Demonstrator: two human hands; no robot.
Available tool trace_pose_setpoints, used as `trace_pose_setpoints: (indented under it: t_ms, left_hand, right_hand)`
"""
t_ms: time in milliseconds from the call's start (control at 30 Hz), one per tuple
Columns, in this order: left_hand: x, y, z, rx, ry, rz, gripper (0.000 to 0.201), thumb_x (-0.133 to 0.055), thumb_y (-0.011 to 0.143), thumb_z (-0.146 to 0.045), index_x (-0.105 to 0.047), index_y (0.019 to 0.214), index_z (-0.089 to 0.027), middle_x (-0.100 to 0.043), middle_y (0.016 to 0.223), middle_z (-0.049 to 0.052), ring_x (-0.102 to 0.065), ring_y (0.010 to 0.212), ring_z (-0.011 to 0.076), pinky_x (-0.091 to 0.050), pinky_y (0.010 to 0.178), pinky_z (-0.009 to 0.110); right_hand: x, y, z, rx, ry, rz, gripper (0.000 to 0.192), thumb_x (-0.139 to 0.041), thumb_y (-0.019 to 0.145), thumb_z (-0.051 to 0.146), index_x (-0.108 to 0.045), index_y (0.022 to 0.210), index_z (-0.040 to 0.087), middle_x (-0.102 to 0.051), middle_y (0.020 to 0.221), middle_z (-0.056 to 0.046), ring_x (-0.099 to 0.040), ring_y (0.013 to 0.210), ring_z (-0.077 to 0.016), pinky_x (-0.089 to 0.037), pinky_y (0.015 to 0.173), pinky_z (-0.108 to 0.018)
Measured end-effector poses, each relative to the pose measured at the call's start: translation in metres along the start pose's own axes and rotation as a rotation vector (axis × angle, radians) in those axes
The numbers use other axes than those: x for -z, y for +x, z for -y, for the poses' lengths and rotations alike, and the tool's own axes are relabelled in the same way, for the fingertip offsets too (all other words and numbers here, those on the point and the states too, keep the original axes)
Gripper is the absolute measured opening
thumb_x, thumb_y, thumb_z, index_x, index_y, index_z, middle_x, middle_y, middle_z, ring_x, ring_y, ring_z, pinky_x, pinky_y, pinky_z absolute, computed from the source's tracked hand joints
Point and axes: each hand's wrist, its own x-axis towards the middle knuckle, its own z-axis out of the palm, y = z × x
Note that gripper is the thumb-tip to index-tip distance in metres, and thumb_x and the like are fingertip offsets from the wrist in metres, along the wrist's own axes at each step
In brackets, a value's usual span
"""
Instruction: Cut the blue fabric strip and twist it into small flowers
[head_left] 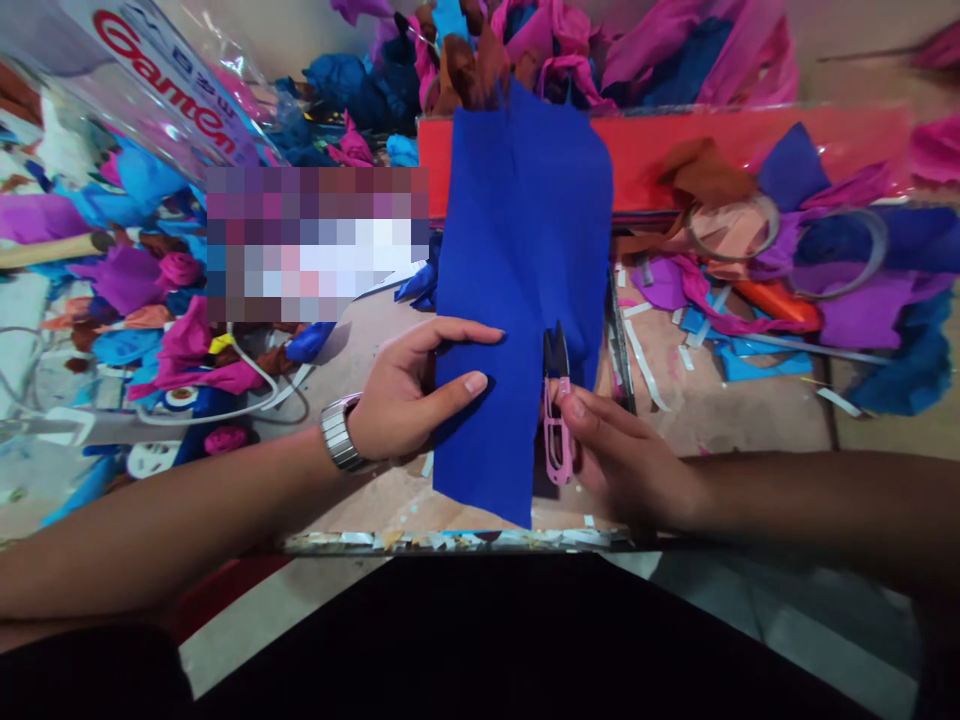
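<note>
A deep blue sheet (pixel 491 300), paper or thin cloth, lies lengthwise in front of me. Its far part leans on a red package. My left hand (pixel 409 390), with a metal watch (pixel 343 436) at the wrist, rests on the sheet's left side, thumb and index finger stretched apart; its other fingers are largely hidden. In my right hand (pixel 619 440) is a pair of pink thread snips (pixel 558 420), gripped by the handle. Their dark blades point away from me and sit at a cut that splits the sheet's near part.
The red package (pixel 750 150) spans the back. Crumpled coloured scraps (pixel 127 280) heap up at left, with a white cable (pixel 247 360). Tape rolls (pixel 739 235) and an orange-handled tool (pixel 780 300) lie among scraps at right. Paper strips (pixel 645 350) litter the table.
</note>
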Motion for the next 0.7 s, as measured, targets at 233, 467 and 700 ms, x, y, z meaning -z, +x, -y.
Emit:
trace_pose_setpoints:
  t_ms: [233, 467, 700]
  left_hand:
    - [-0.002, 0.001, -0.002, 0.008, 0.040, -0.023, 0.037, -0.093, 0.084, -0.049, -0.082, 0.106, -0.021, -0.083, 0.104, 0.009, -0.075, 0.089, 0.0220, -0.063, 0.080, 0.035]
    - [-0.006, 0.001, -0.005, 0.005, -0.003, -0.062, 0.036, -0.096, 0.082, -0.047, -0.083, 0.102, -0.019, -0.082, 0.096, 0.008, -0.074, 0.081, 0.0188, -0.061, 0.071, 0.029]
    - [-0.005, 0.000, 0.002, -0.109, -0.037, -0.046, 0.037, -0.097, 0.082, -0.039, -0.080, 0.111, -0.022, -0.077, 0.102, 0.007, -0.072, 0.085, 0.0184, -0.061, 0.074, 0.029]
  right_hand:
    - [0.004, -0.007, 0.001, 0.087, -0.208, 0.023, 0.032, -0.072, 0.104, 0.056, -0.070, 0.104, 0.025, -0.066, 0.095, -0.002, -0.066, 0.103, -0.0212, -0.058, 0.100, -0.040]
    - [-0.009, -0.020, 0.010, 0.068, -0.372, -0.072, 0.028, -0.066, 0.108, 0.055, -0.067, 0.109, 0.027, -0.071, 0.108, -0.004, -0.067, 0.112, -0.0217, -0.056, 0.113, -0.042]
    - [0.002, -0.013, 0.001, 0.356, -0.687, -0.081, 0.030, -0.062, 0.111, 0.048, -0.072, 0.132, 0.030, -0.076, 0.133, -0.006, -0.068, 0.134, -0.0268, -0.051, 0.126, -0.048]
